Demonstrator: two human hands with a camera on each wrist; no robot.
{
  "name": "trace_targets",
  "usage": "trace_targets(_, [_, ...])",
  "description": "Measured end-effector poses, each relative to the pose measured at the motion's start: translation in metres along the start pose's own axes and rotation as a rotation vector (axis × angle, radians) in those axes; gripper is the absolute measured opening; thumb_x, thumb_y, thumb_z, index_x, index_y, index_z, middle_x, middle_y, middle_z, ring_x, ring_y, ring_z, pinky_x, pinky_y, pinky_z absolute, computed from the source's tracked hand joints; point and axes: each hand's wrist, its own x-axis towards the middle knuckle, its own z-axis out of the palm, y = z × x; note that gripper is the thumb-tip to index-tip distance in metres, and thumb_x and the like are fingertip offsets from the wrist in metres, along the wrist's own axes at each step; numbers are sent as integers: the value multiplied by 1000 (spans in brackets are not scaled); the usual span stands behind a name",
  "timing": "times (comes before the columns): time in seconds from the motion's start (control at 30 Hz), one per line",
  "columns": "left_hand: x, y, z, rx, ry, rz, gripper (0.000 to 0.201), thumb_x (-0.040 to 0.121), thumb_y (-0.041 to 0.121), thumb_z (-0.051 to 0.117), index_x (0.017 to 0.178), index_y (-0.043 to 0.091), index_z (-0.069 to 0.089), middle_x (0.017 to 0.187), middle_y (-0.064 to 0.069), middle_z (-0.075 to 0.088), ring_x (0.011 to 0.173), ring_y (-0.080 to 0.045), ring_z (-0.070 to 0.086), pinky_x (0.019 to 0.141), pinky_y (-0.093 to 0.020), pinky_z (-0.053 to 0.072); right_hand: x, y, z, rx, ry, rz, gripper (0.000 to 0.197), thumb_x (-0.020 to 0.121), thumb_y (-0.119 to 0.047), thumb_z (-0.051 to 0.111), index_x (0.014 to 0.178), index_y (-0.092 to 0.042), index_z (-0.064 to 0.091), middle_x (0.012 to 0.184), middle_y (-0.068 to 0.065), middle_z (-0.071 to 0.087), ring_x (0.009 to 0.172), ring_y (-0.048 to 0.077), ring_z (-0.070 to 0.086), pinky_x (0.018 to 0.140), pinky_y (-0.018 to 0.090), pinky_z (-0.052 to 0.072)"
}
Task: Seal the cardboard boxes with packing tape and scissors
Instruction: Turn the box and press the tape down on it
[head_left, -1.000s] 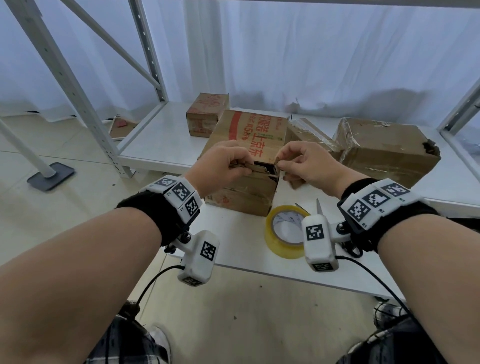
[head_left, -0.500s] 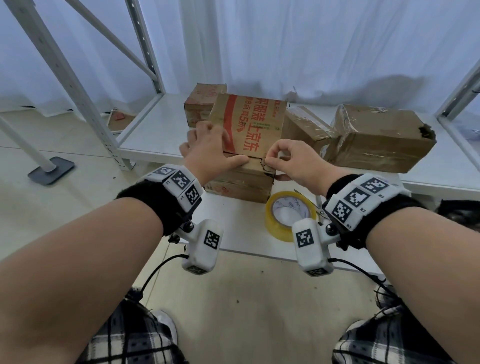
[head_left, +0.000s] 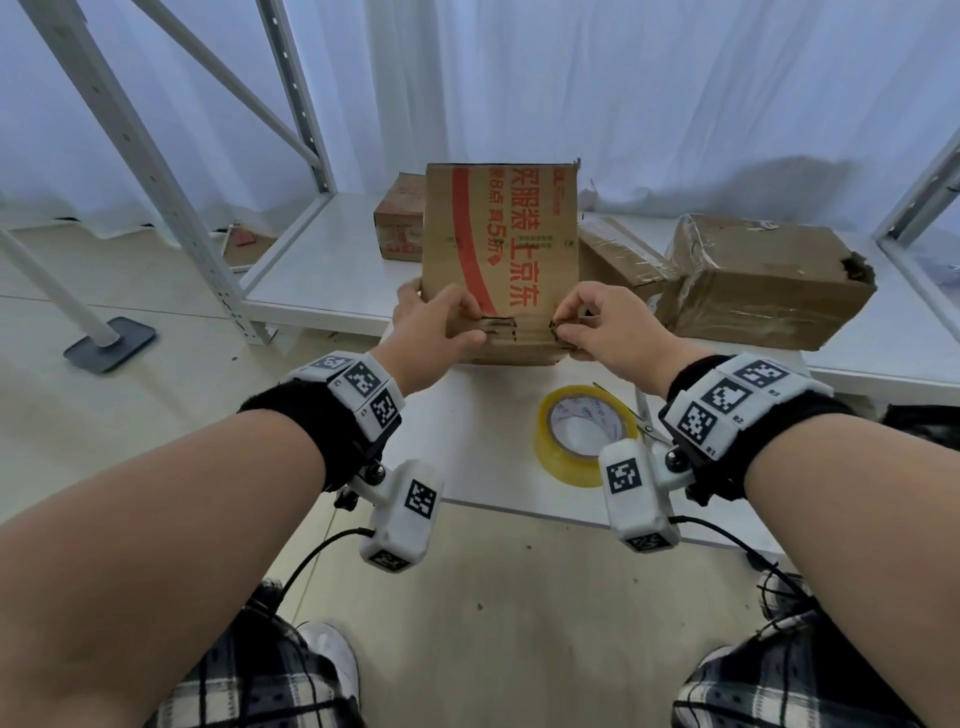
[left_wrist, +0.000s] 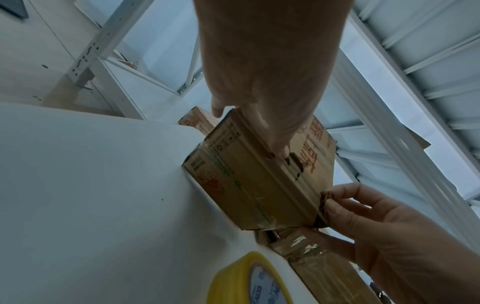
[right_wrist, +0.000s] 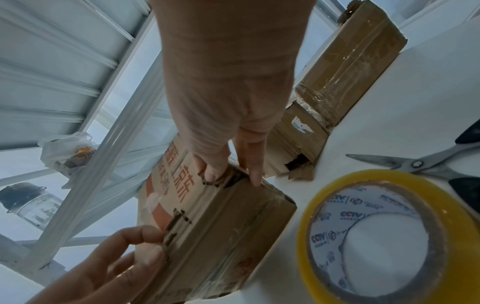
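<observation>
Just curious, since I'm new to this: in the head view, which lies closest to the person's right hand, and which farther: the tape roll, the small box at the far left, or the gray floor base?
From the right hand:
1. Tape roll, just below it.
2. Small box, behind, left.
3. Gray floor base, far left on the floor.

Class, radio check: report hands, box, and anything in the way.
Left hand and right hand both grip the printed box, tipped up. Tape and scissors lie untouched. Nothing in the way.
</observation>
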Motion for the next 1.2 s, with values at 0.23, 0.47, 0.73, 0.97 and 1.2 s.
trace_targets(0.23, [1, 7, 5, 67, 103, 1, 16, 88, 28, 66, 101, 24, 58, 147, -9, 19, 135, -31, 23, 112, -38, 23, 3, 2, 1, -57, -5, -4, 9, 90, -4, 61, 88, -13, 58, 95, -2, 54, 98, 29, 61, 78, 39, 59])
trace_targets(0.47, [7, 15, 2, 501, 127, 232, 35, 87, 46, 62, 115, 25, 58, 129, -4, 35, 118, -26, 31, 103, -38, 23, 6, 6, -1, -262, -4, -58, 11, 91, -17, 62, 99, -21, 54, 104, -1, 56, 89, 15, 53, 86, 37, 50])
trace_targets(0.73, [14, 18, 4, 519, 55, 265, 39, 90, 39, 61, 122, 19, 51, 127, -4, 39, 120, -24, 32, 104, -35, 24, 2, 3, -1, -335, -25, -57, 16, 93, -19, 59, 104, -23, 47, 98, 4, 60, 83, 19, 57, 74, 30, 46])
trace_targets(0.97, [15, 15, 4, 489, -8, 317, 31, 91, 36, 60, 115, 17, 56, 120, -2, 44, 112, -21, 37, 101, -33, 29, 2, 4, -1, -309, -43, -42, 17, 92, -18, 61, 100, -24, 47, 101, 2, 59, 86, 21, 61, 81, 37, 52])
trace_targets(1.2, [20, 18, 7, 248, 19, 266, 12, 90, 27, 64, 82, 19, 62, 90, -1, 59, 86, -17, 52, 81, -33, 45, 2, 3, 0, -291, -54, -44, 17, 90, -16, 63, 98, -22, 50, 98, 2, 59, 85, 22, 63, 80, 38, 54])
